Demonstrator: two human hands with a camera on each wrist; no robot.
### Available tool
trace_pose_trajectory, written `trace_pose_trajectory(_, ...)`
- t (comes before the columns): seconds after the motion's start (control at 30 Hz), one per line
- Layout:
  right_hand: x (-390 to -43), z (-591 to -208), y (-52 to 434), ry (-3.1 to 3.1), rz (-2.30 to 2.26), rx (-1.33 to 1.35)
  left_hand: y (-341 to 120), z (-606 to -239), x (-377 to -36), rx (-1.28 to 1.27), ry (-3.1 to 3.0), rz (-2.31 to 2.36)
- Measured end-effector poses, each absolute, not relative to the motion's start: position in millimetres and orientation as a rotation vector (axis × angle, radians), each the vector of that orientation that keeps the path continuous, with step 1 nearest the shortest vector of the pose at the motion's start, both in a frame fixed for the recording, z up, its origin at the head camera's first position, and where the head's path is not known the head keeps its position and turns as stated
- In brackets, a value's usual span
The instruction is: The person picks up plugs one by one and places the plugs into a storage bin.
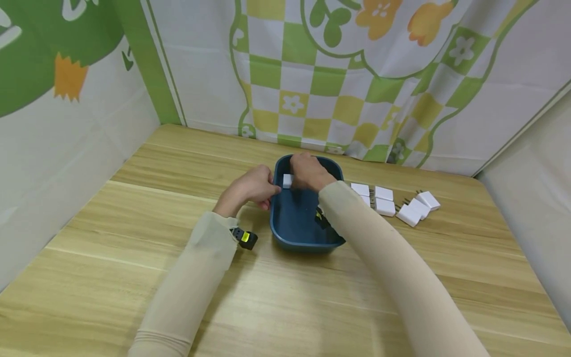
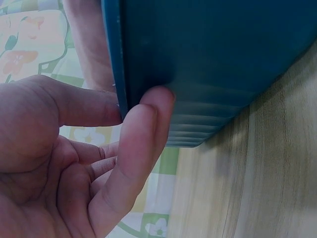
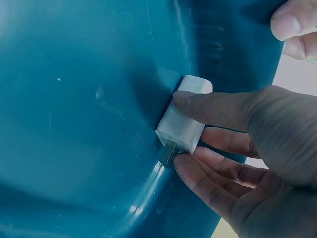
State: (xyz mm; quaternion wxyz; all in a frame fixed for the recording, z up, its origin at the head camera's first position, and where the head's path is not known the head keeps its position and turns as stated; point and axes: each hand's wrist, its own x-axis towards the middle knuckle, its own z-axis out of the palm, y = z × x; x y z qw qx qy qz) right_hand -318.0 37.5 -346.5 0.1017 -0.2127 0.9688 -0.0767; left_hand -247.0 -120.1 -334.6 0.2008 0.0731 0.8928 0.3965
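A deep blue plastic bin (image 1: 296, 220) with rounded corners stands on the table. My left hand (image 1: 253, 186) pinches its left rim; in the left wrist view the thumb is over the edge and the fingers (image 2: 136, 141) lie against the outer wall. Inside the bin, near the far left corner, my right hand (image 1: 309, 171) holds a white charger plug (image 3: 185, 116) between thumb and fingers. One metal prong (image 3: 169, 153) shows at its lower end, close to the bin's floor. The right forearm covers part of the bin's right side in the head view.
To the right of the bin, several white charger plugs (image 1: 385, 207) lie in a cluster, partly behind the right sleeve. Farther right is another group of plugs (image 1: 418, 208) with prongs pointing left. A patterned curtain (image 1: 294, 74) hangs behind the wooden table (image 1: 285, 307).
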Motion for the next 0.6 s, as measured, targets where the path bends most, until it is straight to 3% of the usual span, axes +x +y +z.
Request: trace_pose_trajectory(0.6,-315.0,-344.6,37.7,2.853,-0.231,-0.669,-118.8,-336.4,-248.5,0.183,2.494,1.103)
